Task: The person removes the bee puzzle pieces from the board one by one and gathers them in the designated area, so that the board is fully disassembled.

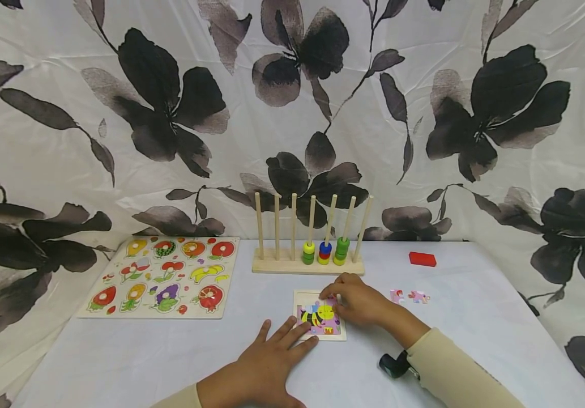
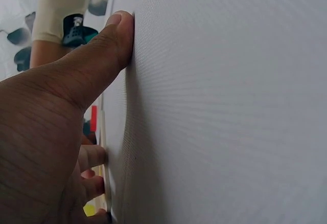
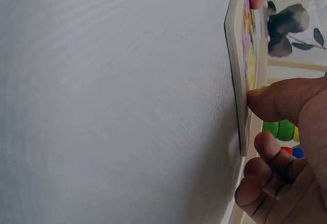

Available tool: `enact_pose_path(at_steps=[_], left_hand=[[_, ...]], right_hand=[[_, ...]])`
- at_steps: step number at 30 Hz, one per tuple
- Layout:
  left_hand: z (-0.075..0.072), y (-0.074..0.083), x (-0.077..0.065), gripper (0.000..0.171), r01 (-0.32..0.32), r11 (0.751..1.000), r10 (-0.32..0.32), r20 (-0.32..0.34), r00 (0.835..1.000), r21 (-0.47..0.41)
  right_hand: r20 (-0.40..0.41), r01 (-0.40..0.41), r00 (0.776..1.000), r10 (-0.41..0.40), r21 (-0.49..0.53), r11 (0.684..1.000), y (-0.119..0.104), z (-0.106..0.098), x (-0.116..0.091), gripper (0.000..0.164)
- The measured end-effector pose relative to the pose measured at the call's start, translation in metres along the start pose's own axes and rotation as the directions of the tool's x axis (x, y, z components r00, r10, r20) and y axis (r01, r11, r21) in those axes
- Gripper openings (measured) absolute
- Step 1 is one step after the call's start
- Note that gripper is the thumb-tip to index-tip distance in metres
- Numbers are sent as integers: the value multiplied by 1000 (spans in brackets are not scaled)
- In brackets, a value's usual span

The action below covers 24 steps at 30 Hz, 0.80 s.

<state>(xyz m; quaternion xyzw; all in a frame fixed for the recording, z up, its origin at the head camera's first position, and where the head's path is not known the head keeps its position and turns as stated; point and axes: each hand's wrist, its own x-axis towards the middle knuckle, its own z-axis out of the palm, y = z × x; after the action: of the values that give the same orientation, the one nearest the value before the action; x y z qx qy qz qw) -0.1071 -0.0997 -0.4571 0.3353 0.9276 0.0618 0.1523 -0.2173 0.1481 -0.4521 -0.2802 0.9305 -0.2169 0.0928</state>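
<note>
The bee puzzle [image 1: 325,311] lies flat on the white table [image 1: 475,340], and we see room between its left edge and the fruit board [image 1: 134,315]; to its right lie two loose pieces [image 1: 418,297] and a red block [image 1: 422,259]. The left hand [image 1: 269,362] is spread wide, gripping nothing, fingers at the puzzle's lower left; the right hand [image 1: 361,303] is half bent at the upper right, and we cannot tell whether it pinches a piece. The left wrist view shows us the thumb that the head view crops; the right wrist view, the other thumb touching the puzzle's edge. A peg stand [image 1: 282,266] stands before flowered fabric [image 1: 323,56].
</note>
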Motion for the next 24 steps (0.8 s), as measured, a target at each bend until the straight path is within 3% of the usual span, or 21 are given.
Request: enact_pose_path(at_steps=[10,24], left_hand=[[0,0,0,111,-6,1000,6,-7,1000,2],[-1,-1,0,111,-7,1000,7,-7,1000,-13]], right_hand=[[28,21,999,-21,-11,1000,-3,0,1,20],[2,43,999,-43,-50,998,-5,1,2,22]])
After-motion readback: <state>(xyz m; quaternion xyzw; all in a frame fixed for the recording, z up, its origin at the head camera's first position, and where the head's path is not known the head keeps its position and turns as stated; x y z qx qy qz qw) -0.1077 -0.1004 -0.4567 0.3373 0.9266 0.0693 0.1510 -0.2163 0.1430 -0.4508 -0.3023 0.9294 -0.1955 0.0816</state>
